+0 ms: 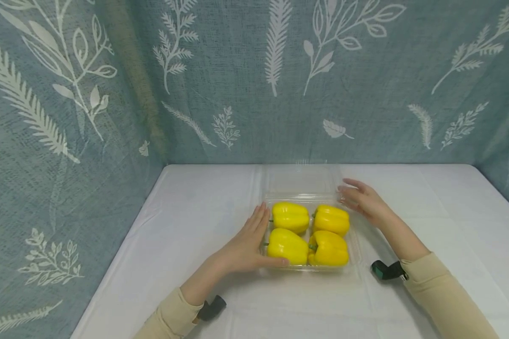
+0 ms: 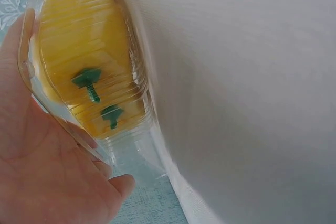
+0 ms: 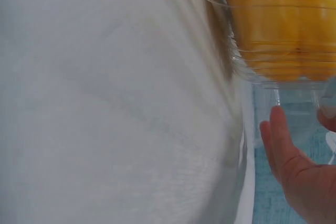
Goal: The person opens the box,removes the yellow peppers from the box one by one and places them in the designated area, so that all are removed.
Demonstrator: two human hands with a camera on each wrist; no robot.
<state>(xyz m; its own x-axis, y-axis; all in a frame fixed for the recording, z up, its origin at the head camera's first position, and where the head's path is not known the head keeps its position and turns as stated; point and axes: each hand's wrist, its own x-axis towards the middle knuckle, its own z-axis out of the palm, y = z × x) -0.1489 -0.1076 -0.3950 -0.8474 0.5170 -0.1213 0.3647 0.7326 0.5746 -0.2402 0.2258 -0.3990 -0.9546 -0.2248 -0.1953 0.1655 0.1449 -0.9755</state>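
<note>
Beyond both hands I see a blue-green curtain (image 1: 237,84) patterned with white leaves; below them, a white table (image 1: 212,207). Between the hands sits a clear plastic box (image 1: 355,245), its lid (image 1: 301,181) open on the far side. The hands are apart: the left hand (image 1: 246,245) spreads against the box; the right hand (image 1: 366,202), fingers loosely extended, is beside the lid, contact unclear to me. Four yellow peppers (image 1: 287,247) fill the box.

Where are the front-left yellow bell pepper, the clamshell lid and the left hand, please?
Front-left yellow bell pepper (image 1: 286,246), head view: glossy side.
Clamshell lid (image 1: 302,181), head view: flat panel.
Left hand (image 1: 249,244), head view: back.
</note>
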